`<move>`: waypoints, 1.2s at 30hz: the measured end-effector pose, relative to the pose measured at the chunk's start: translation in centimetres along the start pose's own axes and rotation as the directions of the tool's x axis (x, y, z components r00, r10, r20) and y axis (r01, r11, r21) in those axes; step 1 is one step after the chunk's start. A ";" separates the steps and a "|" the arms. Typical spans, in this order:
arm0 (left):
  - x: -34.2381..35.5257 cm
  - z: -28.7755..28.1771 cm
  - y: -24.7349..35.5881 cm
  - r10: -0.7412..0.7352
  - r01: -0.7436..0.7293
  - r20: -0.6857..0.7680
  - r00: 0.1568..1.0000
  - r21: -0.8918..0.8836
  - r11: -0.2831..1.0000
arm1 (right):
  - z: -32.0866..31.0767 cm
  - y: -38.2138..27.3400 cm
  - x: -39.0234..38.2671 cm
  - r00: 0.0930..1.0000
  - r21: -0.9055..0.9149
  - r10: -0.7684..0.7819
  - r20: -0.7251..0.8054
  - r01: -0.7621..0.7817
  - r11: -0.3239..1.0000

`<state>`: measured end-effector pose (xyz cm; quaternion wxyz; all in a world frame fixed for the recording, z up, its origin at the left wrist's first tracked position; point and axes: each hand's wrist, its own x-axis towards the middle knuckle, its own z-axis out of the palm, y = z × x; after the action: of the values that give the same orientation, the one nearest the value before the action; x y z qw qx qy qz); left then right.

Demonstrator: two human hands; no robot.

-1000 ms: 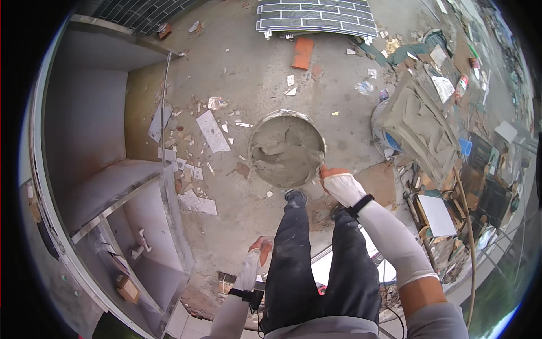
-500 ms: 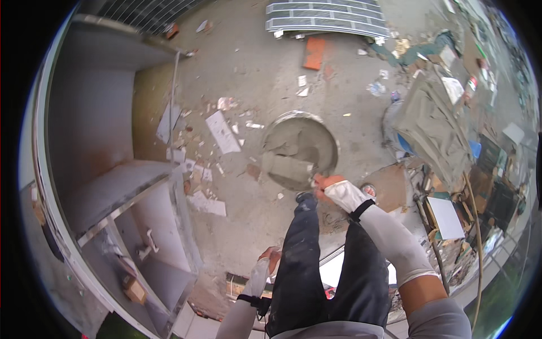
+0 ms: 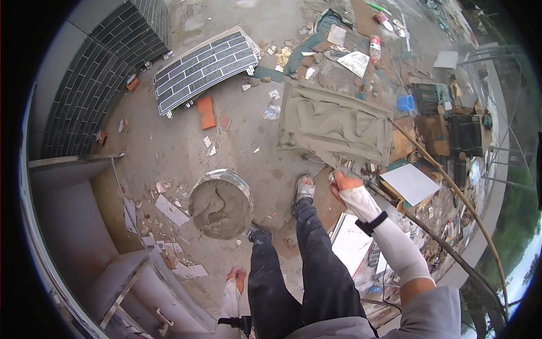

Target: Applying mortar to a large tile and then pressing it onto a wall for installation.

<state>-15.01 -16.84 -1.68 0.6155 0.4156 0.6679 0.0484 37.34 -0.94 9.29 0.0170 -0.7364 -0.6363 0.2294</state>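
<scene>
My right hand is closed round the handle of a trowel, whose mortar-smeared blade is at the near edge of a rectangular slab. Grey mortar coats the slab's upper face in thick ridges and swirls, and the blade is hard to tell apart from it. A round bucket of wet grey mortar stands on the floor, left of my feet. Beside my left leg hangs my left hand, its fingers curled together with nothing visible in them.
Dark brick-pattern panels lie stacked at the far left, near an orange brick. White boards lie right of my hand. A long pole slants down the right side. Tile scraps litter the floor beside the bucket.
My right hand has moved with the trowel from the mortar bucket to the coated slab on the right. The view has turned right. My left hand still hangs low.
</scene>
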 end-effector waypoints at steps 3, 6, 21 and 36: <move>0.4 4.5 3.6 -0.021 0.024 0.063 0.998 -0.045 0.999 | 0.7 7.0 4.4 0.993 -0.104 0.113 0.025 -0.109 0.989; -0.6 7.3 7.0 -0.049 0.048 0.059 0.997 0.008 0.999 | 0.9 9.2 4.0 0.993 0.030 0.110 0.053 -0.112 0.993; 2.5 10.3 13.1 -0.004 0.008 0.052 0.999 -0.068 0.998 | 2.0 8.2 7.4 0.987 0.501 0.131 0.091 -0.159 0.851; -4.7 -0.5 -4.4 -0.102 0.096 -0.034 0.994 -0.143 0.985 | 3.2 -11.2 -1.6 0.779 0.743 0.004 0.627 -0.600 0.297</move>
<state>-18.14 -22.38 -0.47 0.6309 0.3362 0.6954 0.0732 25.68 -1.22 10.50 0.2090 -0.6151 -0.2134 0.7297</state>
